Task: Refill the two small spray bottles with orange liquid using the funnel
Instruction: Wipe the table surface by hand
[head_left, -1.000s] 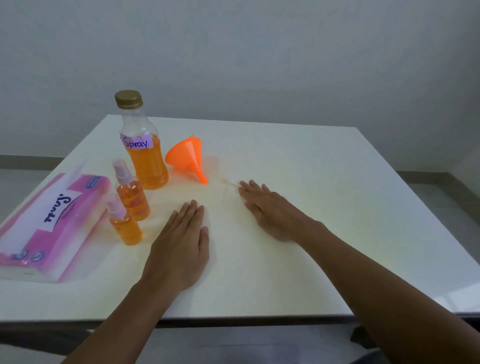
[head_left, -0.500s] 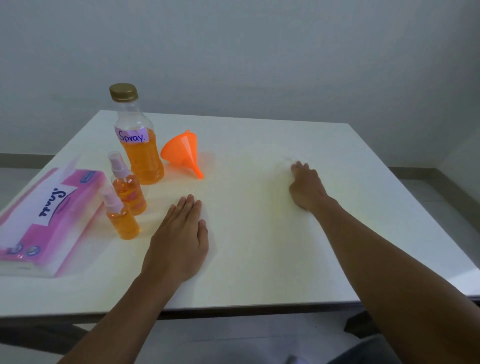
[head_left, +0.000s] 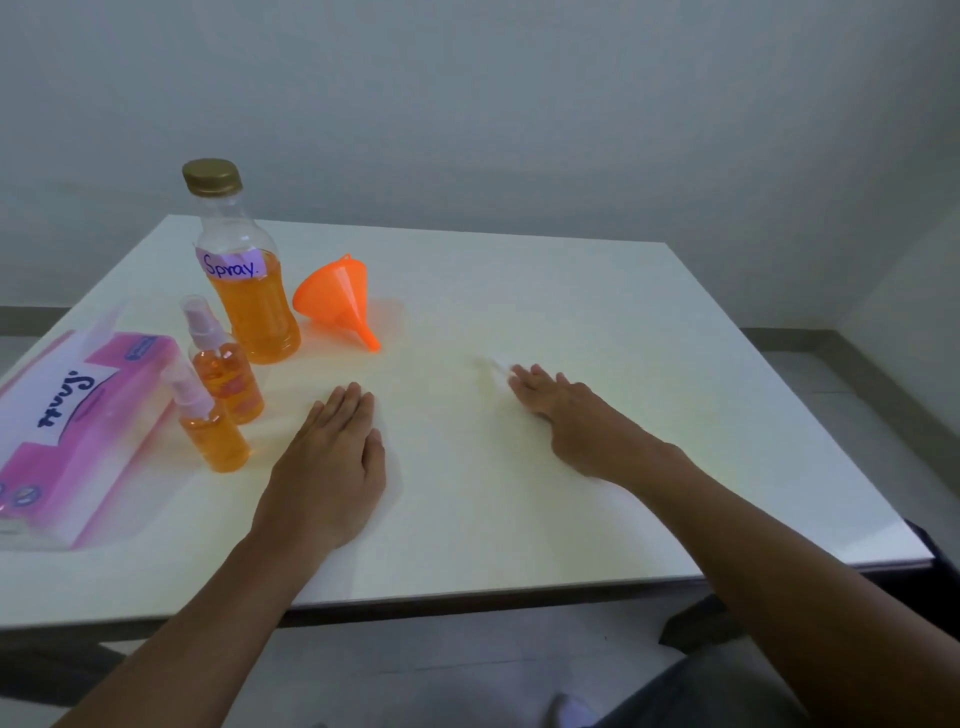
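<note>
Two small spray bottles stand at the table's left, both holding orange liquid with their pump tops on: the nearer one (head_left: 210, 423) and the farther one (head_left: 223, 364). Behind them is a big clear bottle (head_left: 244, 270) labelled "Spray.", about half full of orange liquid, gold cap on. An orange funnel (head_left: 337, 301) lies on its side to its right. My left hand (head_left: 327, 467) rests flat on the table right of the small bottles, holding nothing. My right hand (head_left: 566, 415) lies palm down mid-table, pressing a small white tissue piece (head_left: 491, 364) that pokes out past its fingertips.
A pink and white tissue pack (head_left: 78, 426) lies at the left edge of the white table (head_left: 623, 322). A grey wall rises behind the table, and the floor shows on the right.
My right hand slid out to the far right and has come back toward the centre, the white tissue piece moving with it. My left hand stayed flat in place.
</note>
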